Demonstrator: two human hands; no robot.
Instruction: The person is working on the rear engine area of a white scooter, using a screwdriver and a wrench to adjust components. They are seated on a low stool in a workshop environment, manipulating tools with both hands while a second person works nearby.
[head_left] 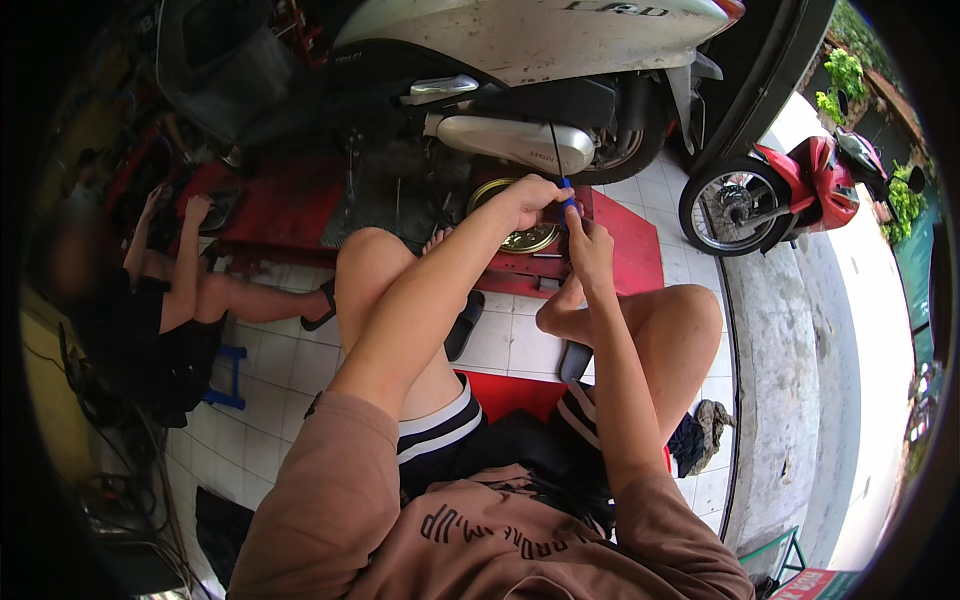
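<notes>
I sit low with both arms stretched forward over my knees. My left hand [530, 197] and my right hand [588, 243] are closed together around a blue-handled tool [566, 203] whose thin dark shaft rises toward the underside of a white scooter [520, 45]. Just behind my hands a round brass-coloured metal part [528, 238] lies on a red lift platform [290, 205]. The scooter's silver engine cover [515, 140] is directly above my hands.
Another person [150, 300] sits on a blue stool [228, 378] at the left, reaching to the platform. A red scooter [790, 190] is parked at the right on the concrete curb [780, 370]. A rag [700, 430] lies on the white tiled floor.
</notes>
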